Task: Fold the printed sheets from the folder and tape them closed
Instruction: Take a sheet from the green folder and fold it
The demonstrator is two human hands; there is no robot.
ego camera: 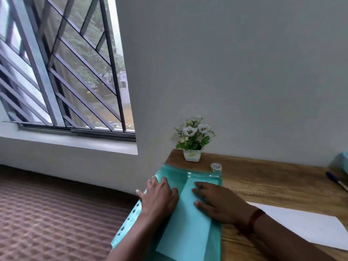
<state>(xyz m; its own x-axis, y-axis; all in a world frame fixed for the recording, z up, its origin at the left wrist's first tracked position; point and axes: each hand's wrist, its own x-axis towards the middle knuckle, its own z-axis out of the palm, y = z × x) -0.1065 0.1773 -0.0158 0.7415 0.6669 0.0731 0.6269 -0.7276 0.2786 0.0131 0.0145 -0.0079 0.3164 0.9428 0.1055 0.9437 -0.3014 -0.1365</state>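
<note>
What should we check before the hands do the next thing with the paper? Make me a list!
1. The left hand presses the folder down: ok, flat on it.
2. The right hand is on the sheet: ok, fingers straight.
3. The sheet is out of the folder: cannot tell; it looks teal-tinted.
4. The tape roll is close by: ok, at the folder's far end.
5. The white sheet is out of the way: ok, flat on the table to the right.
</note>
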